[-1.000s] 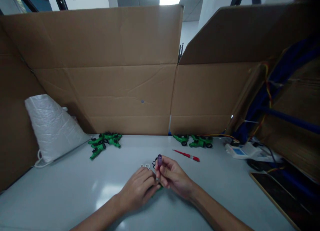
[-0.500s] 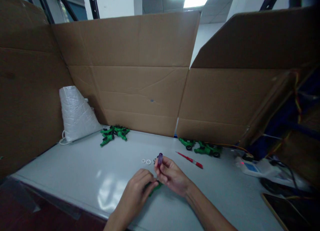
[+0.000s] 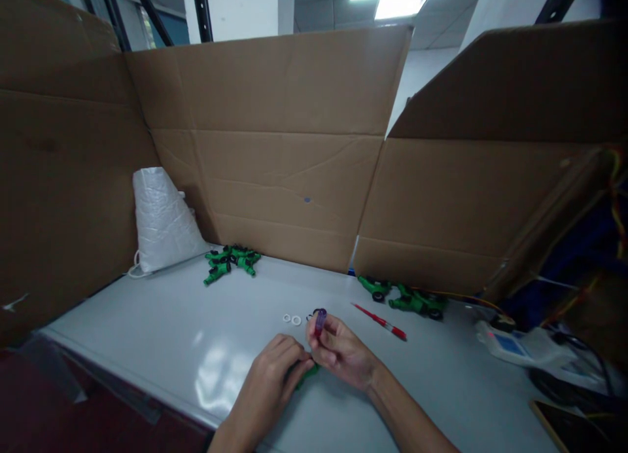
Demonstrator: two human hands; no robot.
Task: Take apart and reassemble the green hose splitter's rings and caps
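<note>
My right hand [image 3: 346, 351] is closed around the purple and red handle of a screwdriver [image 3: 320, 322]; its shaft and tip are hidden by my fingers. Just left of it, my left hand [image 3: 277, 371] pinches a small green plastic part [image 3: 307, 374] low over the white table. Most of that part is covered by my fingers. The two hands meet at the green part. Beyond them lie two white rings [image 3: 291, 319], and small black rings [image 3: 311, 314] show partly behind my right hand.
A red pen-like tool [image 3: 380, 321] lies on the table [image 3: 161, 348] at right. Green parts with black pieces are piled at back left [image 3: 233, 260] and back right [image 3: 417, 301]. A white bag [image 3: 167, 224], cardboard walls [image 3: 275, 165] and a white power strip [image 3: 524, 348] surround the area.
The whole view has shifted slightly, so things appear a little further right. Both hands keep their holds, with barely any movement between them.
</note>
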